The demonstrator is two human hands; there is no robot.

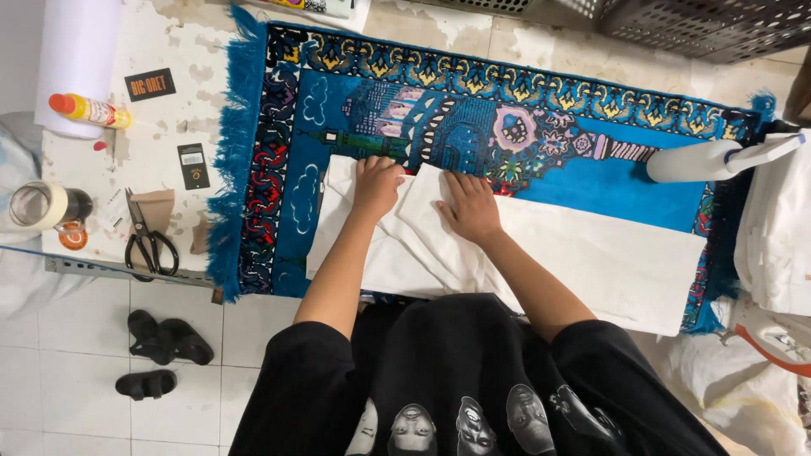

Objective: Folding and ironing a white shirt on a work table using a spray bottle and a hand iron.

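A white cloth lies spread over a blue patterned rug with a fringed left edge, which covers the table. My left hand presses flat on the cloth's folded left end. Beside it, my right hand rests palm down on a folded flap of the same cloth. The fingers of both hands are spread on the fabric and grip nothing.
A white spray bottle lies on the rug at the right. On the bare worn tabletop at the left are black scissors, an orange-capped yellow bottle, a tape roll, small black cards and a white roll. Black sandals sit on the tiled floor.
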